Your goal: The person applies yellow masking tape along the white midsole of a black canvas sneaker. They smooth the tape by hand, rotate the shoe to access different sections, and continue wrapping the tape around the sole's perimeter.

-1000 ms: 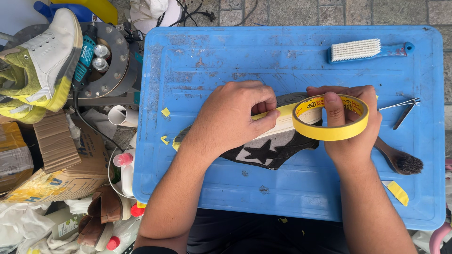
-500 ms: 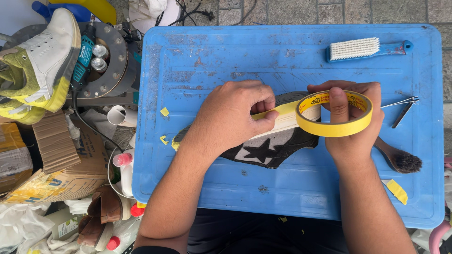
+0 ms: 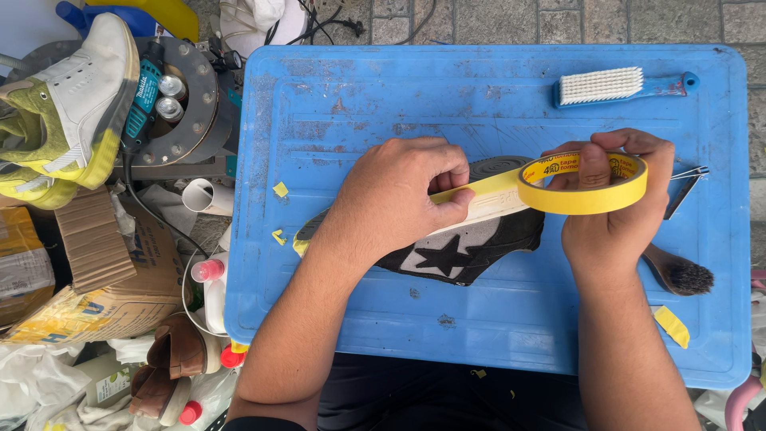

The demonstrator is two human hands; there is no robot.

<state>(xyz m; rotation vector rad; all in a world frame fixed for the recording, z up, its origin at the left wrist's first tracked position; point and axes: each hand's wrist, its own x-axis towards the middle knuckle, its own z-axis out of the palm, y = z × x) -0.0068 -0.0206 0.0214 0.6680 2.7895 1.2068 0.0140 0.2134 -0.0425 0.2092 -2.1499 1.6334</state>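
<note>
Yellow masking tape roll (image 3: 582,185) gripped in right hand (image 3: 614,215); left hand (image 3: 395,203) curled, pinching tape strip (image 3: 483,195) against black shoe (image 3: 455,247).

Packages and labels, all left of the blue surface (image 3: 495,335) except one.

Cardboard box (image 3: 96,307): brown, crumpled, blue print on its side; lies on the floor at lower left.

Corrugated cardboard piece (image 3: 89,239): plain brown, leaning just above that box.

Package (image 3: 22,267): at the far left edge, yellow-brown with a pale label; cut off by the frame.

White bottle (image 3: 104,383): greenish label, lying among white bags at bottom left.

Tape roll (image 3: 586,195): yellow, dark print on its inner core; over the surface.
</note>
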